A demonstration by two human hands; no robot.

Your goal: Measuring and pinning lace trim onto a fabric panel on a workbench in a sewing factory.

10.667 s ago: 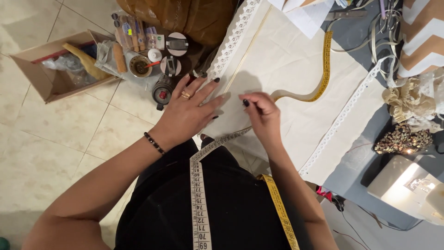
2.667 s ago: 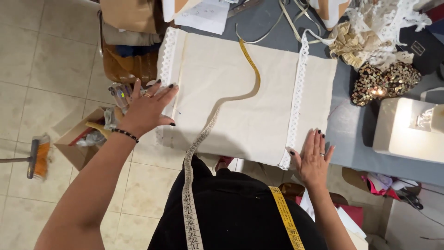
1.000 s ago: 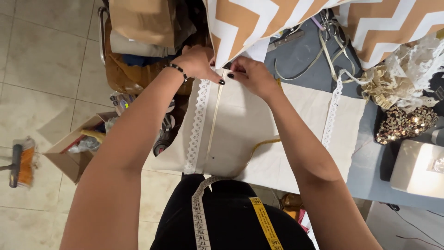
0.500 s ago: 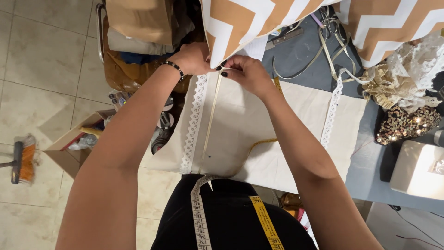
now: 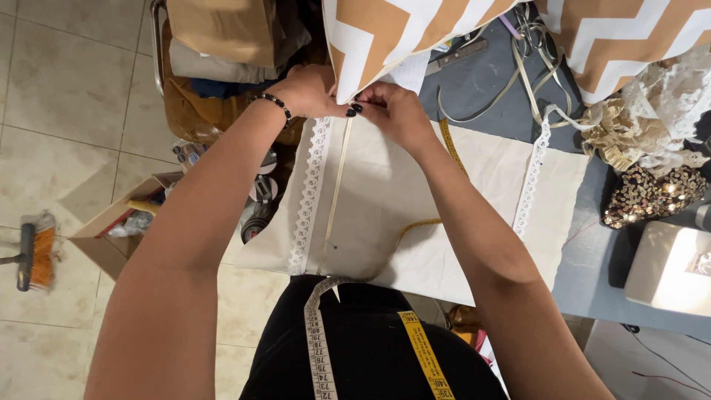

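A cream fabric panel (image 5: 385, 215) with white lace trim (image 5: 305, 200) down its left side and another lace strip (image 5: 529, 185) on the right lies on the grey table (image 5: 592, 252). A narrow cream ribbon (image 5: 335, 200) runs down the panel beside the left lace. My left hand (image 5: 307, 90) and my right hand (image 5: 389, 111) meet at the panel's far edge, both pinching the ribbon's top end. A yellow tape measure (image 5: 418, 222) crosses the fabric and hangs around my neck.
Orange-and-white chevron cushions (image 5: 392, 30) sit at the far side. Loose ribbons (image 5: 518, 67), lace scraps (image 5: 652, 111) and a sequinned piece (image 5: 648, 196) lie at right near a white sewing machine (image 5: 670, 270). A cardboard box (image 5: 122, 230) and a brush (image 5: 33, 255) are on the tiled floor at left.
Earlier my hands lay flat at the panel's corners. They have since reached to the far edge and now hold the ribbon's end, which lies straight beside the left lace.
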